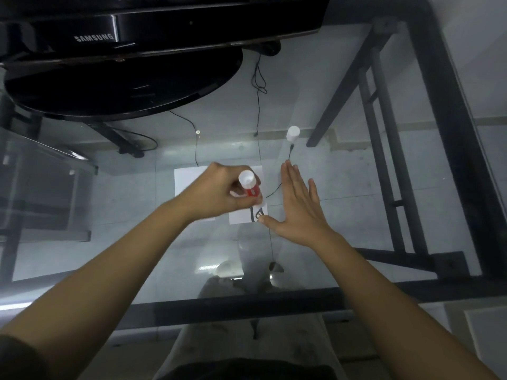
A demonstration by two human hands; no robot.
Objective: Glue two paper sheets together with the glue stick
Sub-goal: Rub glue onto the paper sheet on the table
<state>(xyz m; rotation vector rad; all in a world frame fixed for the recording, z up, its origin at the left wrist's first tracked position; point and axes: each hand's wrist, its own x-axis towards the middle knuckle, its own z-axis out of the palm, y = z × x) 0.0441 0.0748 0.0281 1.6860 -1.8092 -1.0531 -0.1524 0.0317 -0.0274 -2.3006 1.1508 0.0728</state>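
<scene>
Fingers of the left hand [219,193] grip the red-and-white glue stick [250,186] upright, its tip just over the small white printed paper sheet [241,216] on the glass table [343,215], beside the flat, open right hand [297,207] steadying that sheet's edge.

A black Samsung monitor [115,37] on a round glossy base [123,86] stands at the far side of the glass table [356,187]. Thin black cables [258,78] trail beneath
</scene>
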